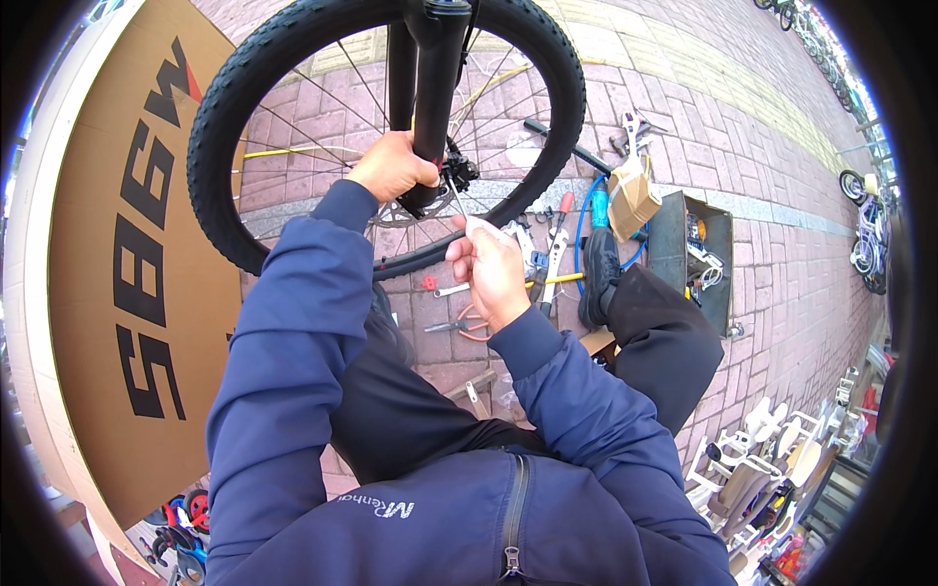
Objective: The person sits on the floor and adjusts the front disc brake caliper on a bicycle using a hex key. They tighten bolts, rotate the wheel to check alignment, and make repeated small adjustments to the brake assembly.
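A bicycle's front wheel with a knobby black tyre [223, 146] stands in front of me. My left hand [396, 168] is wrapped round the lower part of the black fork leg [442, 88], near the hub. Beside it sits the black disc brake caliper [458, 170], above the brake rotor [393, 217]. My right hand [491, 269] pinches a thin, shiny hex key [458, 200] just right of the wheel's middle. The key's far end reaches up to the caliper; whether it is seated in a bolt is too small to tell.
A large cardboard box [88, 225] stands close on the left. Pliers with orange handles [474, 324], a red-handled tool [566, 203] and a blue hose [580, 230] lie on the paving. An open metal toolbox [668, 244] is at the right, past my bent leg.
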`<state>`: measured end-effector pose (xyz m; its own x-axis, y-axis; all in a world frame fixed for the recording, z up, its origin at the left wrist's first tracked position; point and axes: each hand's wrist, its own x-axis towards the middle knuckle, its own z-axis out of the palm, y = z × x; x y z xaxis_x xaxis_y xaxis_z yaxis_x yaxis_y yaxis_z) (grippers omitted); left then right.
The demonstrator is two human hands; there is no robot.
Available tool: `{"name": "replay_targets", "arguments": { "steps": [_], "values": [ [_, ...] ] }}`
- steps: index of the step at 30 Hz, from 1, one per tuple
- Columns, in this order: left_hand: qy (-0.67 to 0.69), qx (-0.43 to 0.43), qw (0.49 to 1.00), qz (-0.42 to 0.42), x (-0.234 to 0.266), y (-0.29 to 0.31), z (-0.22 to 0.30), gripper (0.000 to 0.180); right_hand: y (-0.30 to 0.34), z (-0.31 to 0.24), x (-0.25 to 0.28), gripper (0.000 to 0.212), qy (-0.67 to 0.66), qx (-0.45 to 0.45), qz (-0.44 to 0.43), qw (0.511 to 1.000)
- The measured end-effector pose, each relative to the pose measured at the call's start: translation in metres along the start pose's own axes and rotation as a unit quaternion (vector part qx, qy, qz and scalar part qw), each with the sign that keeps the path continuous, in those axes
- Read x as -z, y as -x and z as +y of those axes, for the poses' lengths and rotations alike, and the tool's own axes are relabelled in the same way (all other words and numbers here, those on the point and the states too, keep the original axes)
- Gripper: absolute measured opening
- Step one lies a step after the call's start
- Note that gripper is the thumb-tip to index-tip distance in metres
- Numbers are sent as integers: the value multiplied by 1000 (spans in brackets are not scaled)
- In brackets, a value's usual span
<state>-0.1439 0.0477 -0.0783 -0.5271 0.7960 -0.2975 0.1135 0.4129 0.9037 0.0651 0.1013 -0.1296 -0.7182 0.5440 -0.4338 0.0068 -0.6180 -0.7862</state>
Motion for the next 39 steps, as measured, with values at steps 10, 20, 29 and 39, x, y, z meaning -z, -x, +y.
{"name": "replay_targets", "arguments": {
  "steps": [10,20,29,39],
  "values": [
    [44,-6,999,22,-3,0,-5,23,-5,-22,6,17,567,272,100,771],
    [76,-2,996,47,-8,7,0,25,-17,-22,0,20,526,228,41,818],
    [31,9,999,33,-3,3,0,29,-14,-20,-5,18,67,-103,10,992],
    [20,-12,999,29,-1,-2,-7,25,-35,-47,-8,20,271,-130,-52,952]
  ]
}}
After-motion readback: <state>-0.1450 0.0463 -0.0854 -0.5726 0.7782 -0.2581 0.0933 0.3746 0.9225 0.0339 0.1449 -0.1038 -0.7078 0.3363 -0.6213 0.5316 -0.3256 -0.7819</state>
